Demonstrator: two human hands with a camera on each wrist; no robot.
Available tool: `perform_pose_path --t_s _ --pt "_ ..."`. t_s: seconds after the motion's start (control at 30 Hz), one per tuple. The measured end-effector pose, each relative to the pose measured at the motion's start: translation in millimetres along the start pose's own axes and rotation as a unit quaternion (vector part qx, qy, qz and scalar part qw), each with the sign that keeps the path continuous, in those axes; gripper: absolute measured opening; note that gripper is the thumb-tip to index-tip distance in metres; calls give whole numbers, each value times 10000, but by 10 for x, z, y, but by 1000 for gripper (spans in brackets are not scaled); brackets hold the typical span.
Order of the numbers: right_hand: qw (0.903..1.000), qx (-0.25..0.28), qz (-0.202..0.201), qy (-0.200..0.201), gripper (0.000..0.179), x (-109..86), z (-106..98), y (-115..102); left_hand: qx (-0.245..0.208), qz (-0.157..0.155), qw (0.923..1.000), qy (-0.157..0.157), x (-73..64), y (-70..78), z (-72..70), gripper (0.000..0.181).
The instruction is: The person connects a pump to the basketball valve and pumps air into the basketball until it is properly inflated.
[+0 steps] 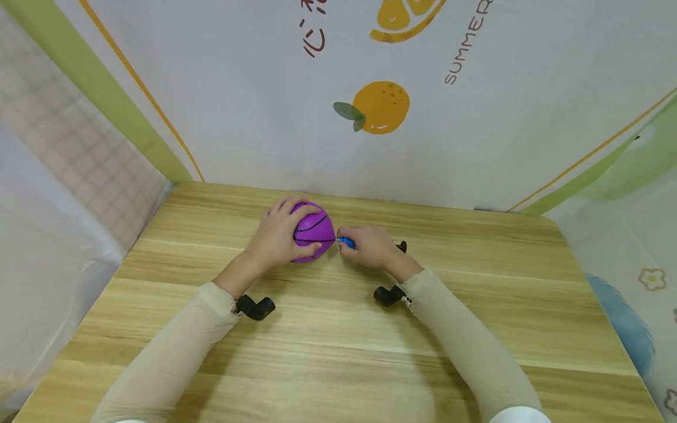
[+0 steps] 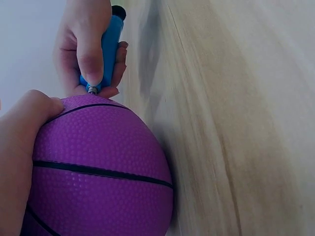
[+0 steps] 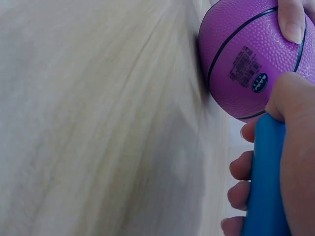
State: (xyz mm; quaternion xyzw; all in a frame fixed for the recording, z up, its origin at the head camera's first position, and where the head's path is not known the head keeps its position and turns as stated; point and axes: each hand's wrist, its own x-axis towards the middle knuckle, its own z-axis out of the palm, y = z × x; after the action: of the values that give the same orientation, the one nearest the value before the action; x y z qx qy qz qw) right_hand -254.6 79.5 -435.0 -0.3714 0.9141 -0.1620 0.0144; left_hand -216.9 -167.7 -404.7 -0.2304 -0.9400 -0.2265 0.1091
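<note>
On the table stands a small purple basketball point(image 1: 317, 226) with black seams, its shape drawn to a point on the right side. My left hand point(image 1: 277, 232) grips it from the left, fingers over the top and thumb along the near side. A blue hand pump point(image 2: 112, 46) with a black end lies in my right hand point(image 1: 370, 247), thumb along its barrel and fingers curled round it. Its metal nozzle point(image 2: 92, 90) meets the ball at the pointed side. In the right wrist view, dark print point(image 3: 244, 66) shows on the ball, and my right thumb is close to its surface.
The wood-grain table point(image 1: 328, 364) spreads around both arms. Behind it hangs a white cloth point(image 1: 264, 117) with orange prints. Black wrist camera mounts point(image 1: 256, 307) jut inward from the cuffs, low over the table.
</note>
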Motion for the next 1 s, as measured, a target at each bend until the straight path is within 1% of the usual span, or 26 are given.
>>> perform_pose_path --t_s 0.2,0.37,0.67,0.8,1.0 --pt "10000 -8 6 -46 9 -2 -27 -15 -42 -22 10000 -19 7 5 -14 69" --pt "9998 7 64 -180 10 1 -35 -12 -92 -24 9999 -69 13 9 -12 70" --pt "9981 346 332 -389 14 5 -48 -20 -97 -12 9999 -76 17 6 -1 70" --pt "9984 324 245 -381 14 -3 -49 -16 -113 -56 9999 -86 12 7 -8 70" --pt "9998 76 15 -160 10 -28 -36 -8 -157 -89 9998 -88 4 17 -20 69"
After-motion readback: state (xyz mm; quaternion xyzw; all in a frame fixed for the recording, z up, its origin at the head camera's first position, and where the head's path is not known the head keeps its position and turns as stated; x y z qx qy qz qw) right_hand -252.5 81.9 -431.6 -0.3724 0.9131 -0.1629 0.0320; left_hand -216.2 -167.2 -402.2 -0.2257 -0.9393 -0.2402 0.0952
